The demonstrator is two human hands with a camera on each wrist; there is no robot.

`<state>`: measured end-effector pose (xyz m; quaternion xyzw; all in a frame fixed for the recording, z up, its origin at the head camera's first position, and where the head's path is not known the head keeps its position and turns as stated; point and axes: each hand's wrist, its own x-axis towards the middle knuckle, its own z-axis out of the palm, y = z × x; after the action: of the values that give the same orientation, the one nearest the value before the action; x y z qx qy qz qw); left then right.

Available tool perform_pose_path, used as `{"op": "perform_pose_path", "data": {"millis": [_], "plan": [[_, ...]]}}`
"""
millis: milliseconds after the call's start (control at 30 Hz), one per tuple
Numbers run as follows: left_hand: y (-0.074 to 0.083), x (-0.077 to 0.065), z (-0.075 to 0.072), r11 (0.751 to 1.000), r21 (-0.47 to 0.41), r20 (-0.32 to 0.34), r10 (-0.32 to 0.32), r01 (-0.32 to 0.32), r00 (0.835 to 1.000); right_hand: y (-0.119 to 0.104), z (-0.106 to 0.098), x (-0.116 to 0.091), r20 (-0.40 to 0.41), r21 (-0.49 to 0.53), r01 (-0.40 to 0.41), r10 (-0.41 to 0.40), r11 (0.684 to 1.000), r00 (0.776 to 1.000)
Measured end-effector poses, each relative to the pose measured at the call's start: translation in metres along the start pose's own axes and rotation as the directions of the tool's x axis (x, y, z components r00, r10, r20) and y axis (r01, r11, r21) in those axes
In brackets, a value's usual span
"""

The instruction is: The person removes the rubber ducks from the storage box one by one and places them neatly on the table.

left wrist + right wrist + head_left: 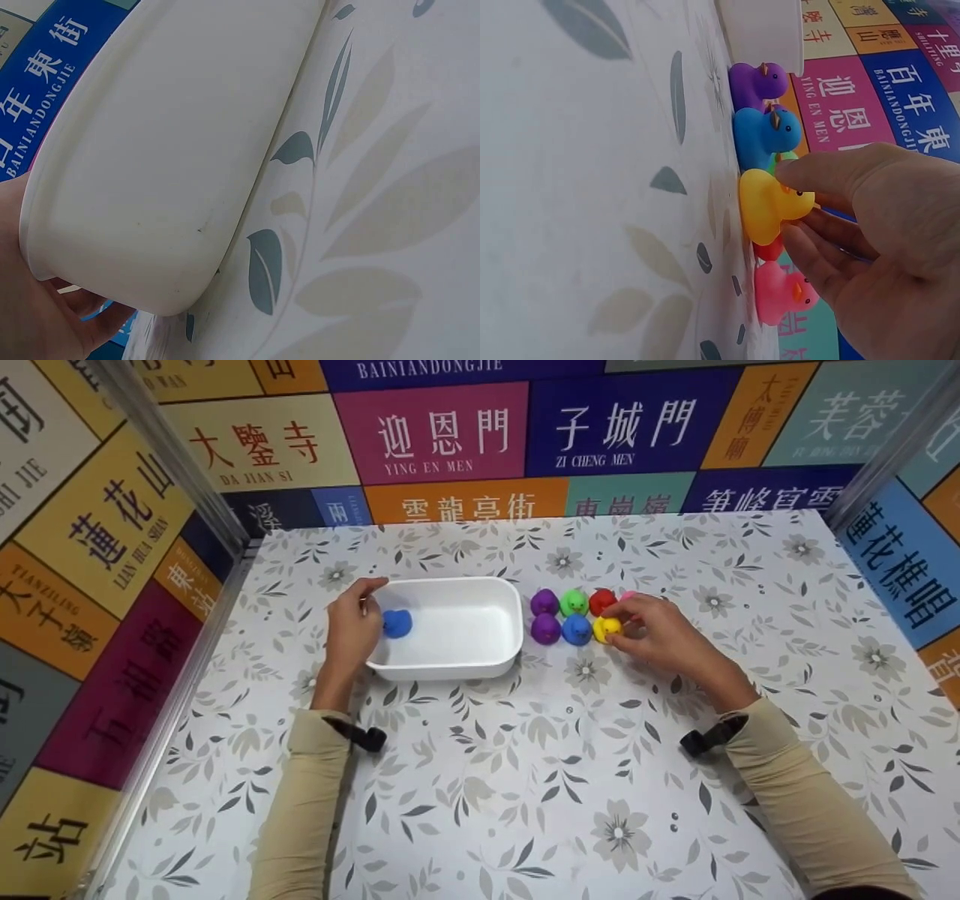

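The left hand (354, 622) grips the left end of a white plastic tub (450, 669); in the left wrist view, fingers (82, 300) show below its rim. Inside that tub, at the left end, lies a blue rubber duck (397, 623). To the right of the tub, the right hand (660, 634) has thumb and fingers on either side of a yellow rubber duck (759, 206), pinching it near the head. The yellow duck stands at the right of the front row, beside another blue duck (577, 629). A pink duck (780, 294) is partly hidden by the right hand in the head view.
Two purple ducks (545, 628), a green duck (574, 602) and a red duck (601, 601) stand close by in two rows. The table (480, 810) has a leaf-patterned cover. Panels with large printed characters (442, 435) rise at the back and sides.
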<state>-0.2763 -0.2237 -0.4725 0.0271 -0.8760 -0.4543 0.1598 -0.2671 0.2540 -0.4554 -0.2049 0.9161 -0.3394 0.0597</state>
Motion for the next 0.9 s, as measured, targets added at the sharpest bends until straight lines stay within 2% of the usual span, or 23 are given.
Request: {"op": "perform_pose_path", "data": {"millis": [200,367,500,667,900], "plan": [[0.001,-0.001,0.0,1.0,0.003,0.007,-0.008,0.008,1.0,-0.002,-0.001,-0.001,0.009,-0.007,-0.01,0.01,1.0,1.0],[0.001,-0.001,0.0,1.0,0.007,0.0,0.002,-0.002,1.0,-0.004,-0.001,-0.001,-0.018,-0.031,0.01,-0.011,0.999,1.0],[0.0,0.0,0.0,1.0,0.006,-0.005,0.014,-0.014,1.0,-0.007,0.001,0.003,-0.059,-0.048,0.074,-0.077,0.996,0.995],[0.001,0.0,0.0,1.0,0.011,-0.007,0.02,-0.02,1.0,-0.015,0.007,0.009,-0.11,-0.071,0.169,-0.176,0.983,0.978],[0.002,0.0,0.0,1.0,0.003,0.003,0.002,-0.002,1.0,-0.034,0.02,0.02,-0.06,-0.057,0.148,-0.152,0.987,0.987]]}}
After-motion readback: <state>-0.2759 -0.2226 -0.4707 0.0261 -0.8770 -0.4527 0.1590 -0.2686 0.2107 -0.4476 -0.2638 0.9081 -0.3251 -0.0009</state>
